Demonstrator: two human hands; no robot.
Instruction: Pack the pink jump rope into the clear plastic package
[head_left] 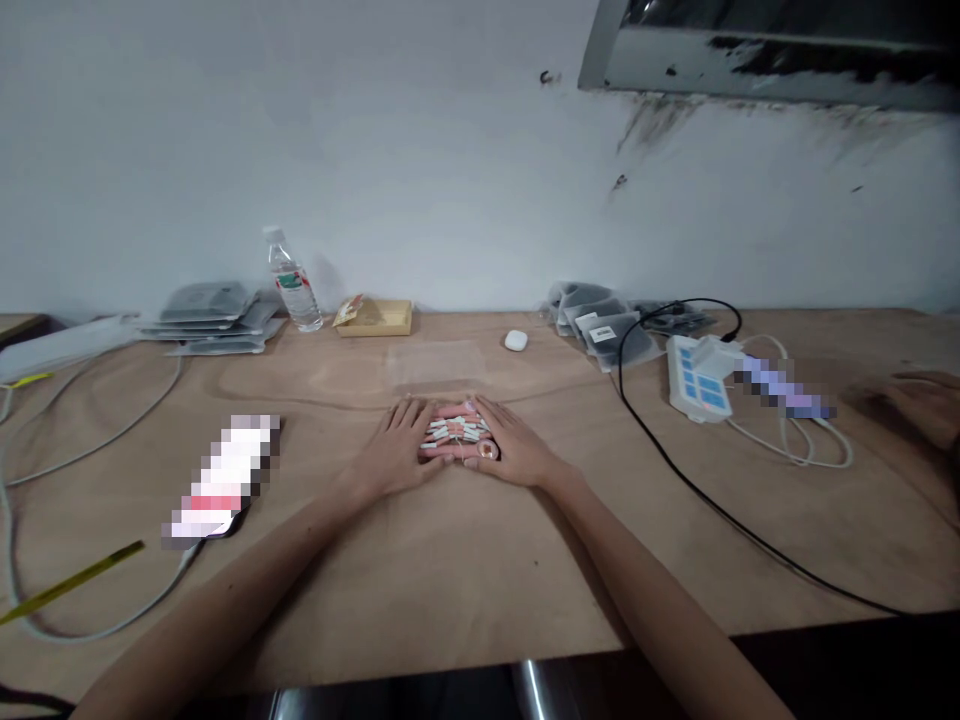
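Observation:
Near the middle of the table lies a flat cluster of small pink and white pieces point(456, 430), with a round white-and-brown spot at its near right corner. What kind of thing it is, I cannot make out. My left hand point(396, 445) rests palm down along its left side, fingers stretched out and thumb at the near edge. On the right side my right hand point(525, 445) lies the same way, its fingertips at the far edge. Both hands touch the cluster's borders and hide its two ends.
Behind the cluster lies a clear plastic sheet point(436, 364), with a white case point(516, 341), a cardboard tray point(376, 318) and a water bottle point(295, 288). Phone point(225, 475) at left; power strip point(697, 380), black cable point(675, 475), dark packets point(600, 320) and another person's hand point(926, 400) at right.

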